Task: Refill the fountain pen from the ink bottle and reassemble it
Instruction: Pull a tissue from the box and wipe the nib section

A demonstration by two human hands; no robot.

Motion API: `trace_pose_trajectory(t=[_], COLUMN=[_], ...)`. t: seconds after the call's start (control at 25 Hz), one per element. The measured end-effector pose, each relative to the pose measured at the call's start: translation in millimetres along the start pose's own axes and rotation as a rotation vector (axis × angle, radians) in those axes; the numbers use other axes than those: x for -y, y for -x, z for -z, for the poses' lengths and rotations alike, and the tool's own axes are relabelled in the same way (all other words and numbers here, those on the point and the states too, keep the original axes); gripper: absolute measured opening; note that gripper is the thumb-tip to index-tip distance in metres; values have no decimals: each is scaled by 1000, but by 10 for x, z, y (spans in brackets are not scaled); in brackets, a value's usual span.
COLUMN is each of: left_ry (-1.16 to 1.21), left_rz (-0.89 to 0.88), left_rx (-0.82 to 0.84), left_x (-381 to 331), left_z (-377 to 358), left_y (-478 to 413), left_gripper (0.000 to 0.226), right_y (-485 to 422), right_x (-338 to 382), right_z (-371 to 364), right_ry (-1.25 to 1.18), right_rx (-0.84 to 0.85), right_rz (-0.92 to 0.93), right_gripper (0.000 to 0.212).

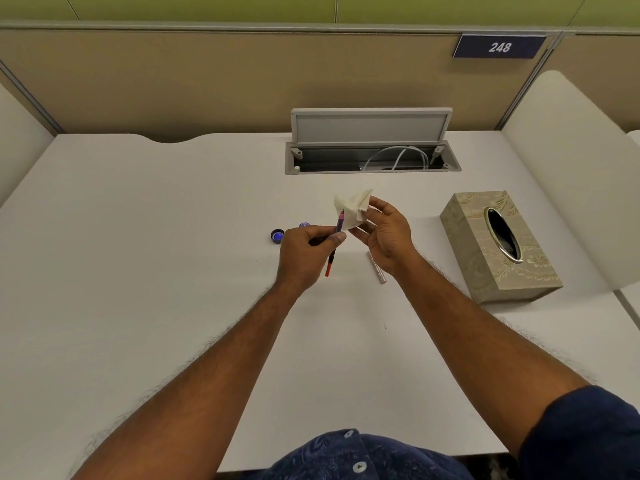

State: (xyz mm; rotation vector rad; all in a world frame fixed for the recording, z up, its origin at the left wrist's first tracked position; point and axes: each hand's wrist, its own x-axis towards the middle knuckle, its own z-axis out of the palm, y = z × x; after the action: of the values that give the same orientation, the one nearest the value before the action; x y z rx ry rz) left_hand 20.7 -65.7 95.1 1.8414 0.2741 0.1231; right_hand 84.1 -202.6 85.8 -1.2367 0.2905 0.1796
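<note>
My left hand [306,256] grips the inner part of the fountain pen [335,242], a thin purple and red piece tilted with its nib end up. My right hand [386,233] holds a crumpled white tissue [353,207] against that upper end. The pen's silver barrel [376,268] lies on the white desk [173,271] just below my right hand. The ink bottle [304,225] shows only its open purple mouth behind my left hand. Its dark cap [277,235] lies upside down to the left.
A beige patterned tissue box [498,247] stands to the right. An open cable hatch [372,157] with white cords sits at the back of the desk. Partition walls close off the back and both sides.
</note>
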Motion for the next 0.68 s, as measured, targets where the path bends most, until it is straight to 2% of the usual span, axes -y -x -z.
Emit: trace_pose_trajectory(t=[0.16,0.32,0.48,0.68], left_ry=[-10,-38,-55,-85], left_rz=[-23,-15,-2,12], left_rx=[-8,-5,-26,-18], left_x=[-49,-70,-63,-22], left_z=[-9,-58,-55,-37], left_y=[-26,-16,-29,-45], left_gripper=[33,35,34,33], right_y=[58,141,152,80], right_x=[-56,-60,-115,-96], right_z=[45,37,23,-11], right_ry=[211,185,232,298], right_rx=[118,218,182,123], right_rz=[81,157,249,264], right_gripper=[25,20,19,23])
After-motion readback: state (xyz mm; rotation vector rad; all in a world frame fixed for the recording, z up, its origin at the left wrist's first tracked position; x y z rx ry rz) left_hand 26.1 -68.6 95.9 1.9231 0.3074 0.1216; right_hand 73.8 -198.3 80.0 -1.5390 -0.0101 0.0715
